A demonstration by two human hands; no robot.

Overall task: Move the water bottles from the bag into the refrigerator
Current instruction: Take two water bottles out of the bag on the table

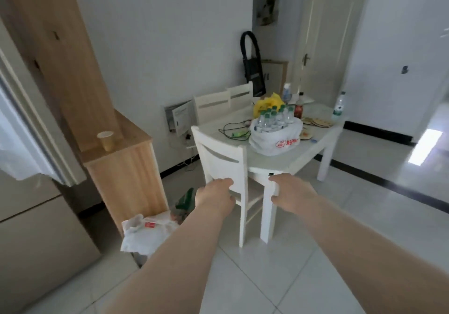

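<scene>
**Approach to the bag, both hands empty**

The refrigerator [36, 228] stood at the left edge, its upper door apparently swung open. Its shelves were cut off by the frame, so free space inside could not be judged. The white table [279, 163] lay well ahead, with a chair [223, 163] tucked against its near corner. On the table sat the white bag [274, 141], mouth rolled down, with the water bottles [271, 118] upright inside and green caps showing; blur made their number hard to count. The left hand [215, 196] and right hand [291, 192] reached forward, fingers loosely relaxed and holding nothing, well short of the bag. The step would probably go best by passing round the chair and gripping each bottle by its body, not by the bag's slack rim.
</scene>
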